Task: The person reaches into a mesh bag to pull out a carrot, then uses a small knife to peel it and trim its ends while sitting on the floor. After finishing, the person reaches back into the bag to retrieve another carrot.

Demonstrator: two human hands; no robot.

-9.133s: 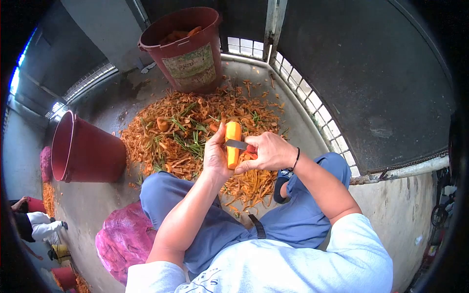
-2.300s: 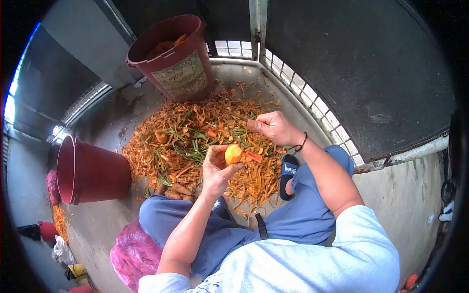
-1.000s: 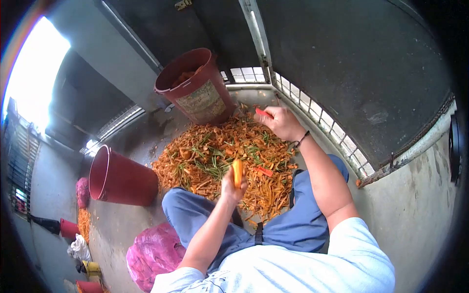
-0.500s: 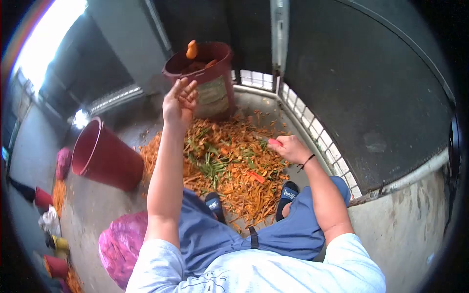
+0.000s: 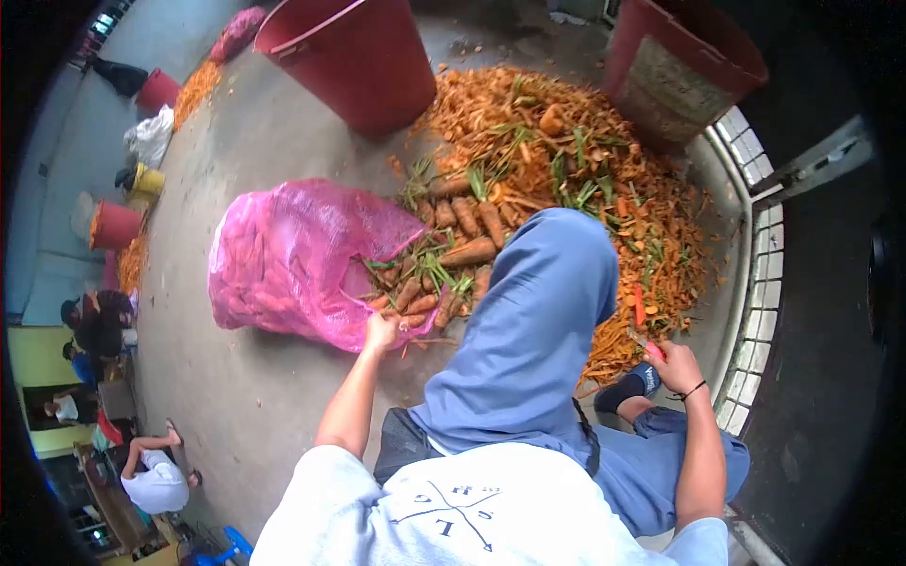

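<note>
The red-handled knife (image 5: 653, 350) is held in the right grip (image 5: 676, 368); carrots (image 5: 420, 305) lie just beside the left grip (image 5: 381, 331), whose hold cannot be told.

Head-worn view, facing forward and down

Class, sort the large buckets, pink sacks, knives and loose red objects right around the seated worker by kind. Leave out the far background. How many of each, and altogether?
Large red buckets: 2
Pink mesh sack: 1
Knife in the right hand: 1
Loose red object: 1
Total: 5
</note>
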